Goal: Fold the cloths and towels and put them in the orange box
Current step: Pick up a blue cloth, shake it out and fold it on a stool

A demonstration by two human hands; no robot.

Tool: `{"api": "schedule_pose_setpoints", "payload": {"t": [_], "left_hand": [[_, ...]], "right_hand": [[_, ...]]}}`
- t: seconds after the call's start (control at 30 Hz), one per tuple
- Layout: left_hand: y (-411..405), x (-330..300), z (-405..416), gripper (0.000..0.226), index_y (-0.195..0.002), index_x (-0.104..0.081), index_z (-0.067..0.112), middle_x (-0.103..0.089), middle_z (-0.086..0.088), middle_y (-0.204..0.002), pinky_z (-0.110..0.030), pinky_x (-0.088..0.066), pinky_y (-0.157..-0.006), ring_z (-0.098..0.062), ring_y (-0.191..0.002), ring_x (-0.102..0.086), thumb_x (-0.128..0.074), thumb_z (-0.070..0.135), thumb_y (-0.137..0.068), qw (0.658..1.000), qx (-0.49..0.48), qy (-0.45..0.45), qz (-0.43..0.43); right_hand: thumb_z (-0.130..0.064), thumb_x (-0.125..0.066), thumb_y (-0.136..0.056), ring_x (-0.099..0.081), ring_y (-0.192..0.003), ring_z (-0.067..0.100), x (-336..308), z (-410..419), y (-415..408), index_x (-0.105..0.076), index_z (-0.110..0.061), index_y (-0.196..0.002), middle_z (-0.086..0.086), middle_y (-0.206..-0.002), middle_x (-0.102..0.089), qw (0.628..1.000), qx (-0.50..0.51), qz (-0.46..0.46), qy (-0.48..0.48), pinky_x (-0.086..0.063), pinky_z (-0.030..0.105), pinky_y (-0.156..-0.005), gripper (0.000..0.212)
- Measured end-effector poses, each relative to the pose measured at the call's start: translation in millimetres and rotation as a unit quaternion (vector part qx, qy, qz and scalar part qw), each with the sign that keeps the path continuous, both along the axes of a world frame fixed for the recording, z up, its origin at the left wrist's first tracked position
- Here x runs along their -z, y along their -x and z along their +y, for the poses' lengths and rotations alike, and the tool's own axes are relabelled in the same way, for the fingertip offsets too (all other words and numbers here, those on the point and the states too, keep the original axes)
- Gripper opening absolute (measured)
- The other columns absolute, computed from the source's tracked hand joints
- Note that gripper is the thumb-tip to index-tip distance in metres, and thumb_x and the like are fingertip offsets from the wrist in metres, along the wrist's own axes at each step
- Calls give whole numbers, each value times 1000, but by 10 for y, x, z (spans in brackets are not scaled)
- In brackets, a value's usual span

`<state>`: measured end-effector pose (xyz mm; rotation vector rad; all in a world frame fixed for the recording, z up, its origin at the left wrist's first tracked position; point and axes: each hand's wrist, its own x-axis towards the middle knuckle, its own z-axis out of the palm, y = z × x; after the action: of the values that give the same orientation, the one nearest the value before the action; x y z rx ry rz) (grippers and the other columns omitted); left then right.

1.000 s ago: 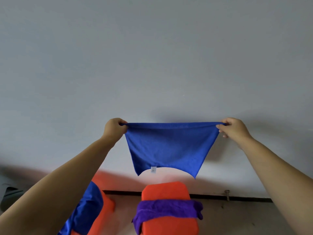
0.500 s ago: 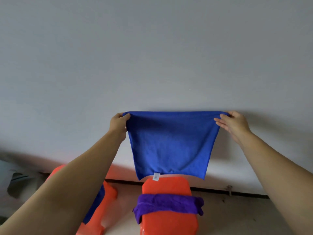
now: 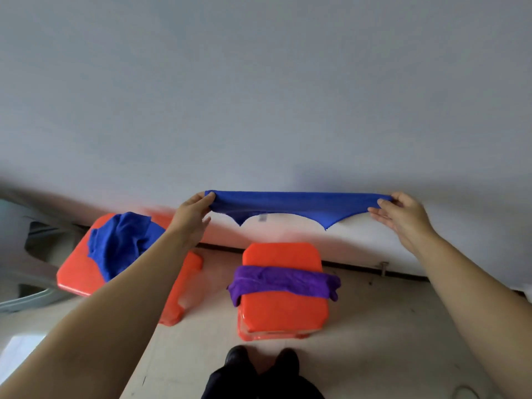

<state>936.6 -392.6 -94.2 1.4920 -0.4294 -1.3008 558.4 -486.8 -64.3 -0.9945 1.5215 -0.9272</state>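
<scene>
A blue cloth [image 3: 296, 204] is stretched flat and nearly edge-on in the air before a pale wall. My left hand [image 3: 193, 215] pinches its left corner and my right hand [image 3: 401, 212] pinches its right corner. Below it stands an orange stool [image 3: 283, 311] with a folded purple cloth [image 3: 283, 280] draped across its seat. To the left, a second orange stool [image 3: 75, 273] carries a crumpled blue cloth [image 3: 121, 243]. No orange box shows as such.
My dark shoes [image 3: 260, 361] stand on the beige floor just in front of the middle stool. A grey piece of furniture [image 3: 31, 295] sits at the far left. A dark skirting line [image 3: 359, 267] runs along the wall's base.
The view tilted down, showing both stools and my shoes. The hanging blue cloth swung up from a vertical sheet to nearly horizontal, and my hands moved further apart.
</scene>
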Motion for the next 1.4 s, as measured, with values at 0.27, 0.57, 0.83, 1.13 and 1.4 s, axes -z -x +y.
{"api": "schedule_pose_setpoints", "payload": {"t": [0.27, 0.57, 0.83, 1.13, 1.4], "left_hand": [[235, 979, 948, 21, -78, -57, 19, -64, 14, -64, -21, -36, -74, -4, -74, -52, -51, 8, -95, 991, 47, -125, 9], [223, 1728, 1082, 10, -86, -60, 16, -60, -2, -88, -33, -33, -96, -13, -88, -52, -54, 13, -94, 962, 104, -253, -2], [226, 2584, 47, 10, -81, -62, 16, -61, -5, -83, -26, -42, -69, -18, -78, -53, -60, 11, -90, 960, 57, -261, -85], [311, 3415, -232, 33, -115, -62, 8, -62, -8, -99, -26, -44, -65, -17, -79, -52, -63, 28, -88, 944, -26, -309, -113], [621, 3179, 581, 39, -113, -54, 7, -59, -11, -119, -35, -41, -86, -22, -99, -51, -53, 41, -93, 919, 66, -379, -87]], "right_hand": [[4, -50, -93, -64, -74, 25, 960, 929, 289, -53, -5, -87, 17, -85, -59, 986, 10, 47, -160, -53, 41, -87, 12], [-4, -54, -92, -65, -71, 19, 1712, 1051, 327, -56, -6, -104, 15, -92, -66, 949, -35, 151, -274, -50, 29, -62, 12], [-9, -54, -93, -57, -37, -1, 2751, 127, 92, -55, -10, -99, 4, -76, -59, 949, -29, 202, -241, -38, 18, -37, 7], [-22, -54, -92, -58, -64, 17, 3640, -118, 43, -57, -5, -114, 12, -99, -63, 939, 7, 237, -248, -44, 27, -58, 28], [-53, -41, -93, -62, -96, 37, 3430, 728, 197, -56, -6, -100, 21, -99, -62, 903, -40, 189, -383, -53, 50, -89, 50]]}}
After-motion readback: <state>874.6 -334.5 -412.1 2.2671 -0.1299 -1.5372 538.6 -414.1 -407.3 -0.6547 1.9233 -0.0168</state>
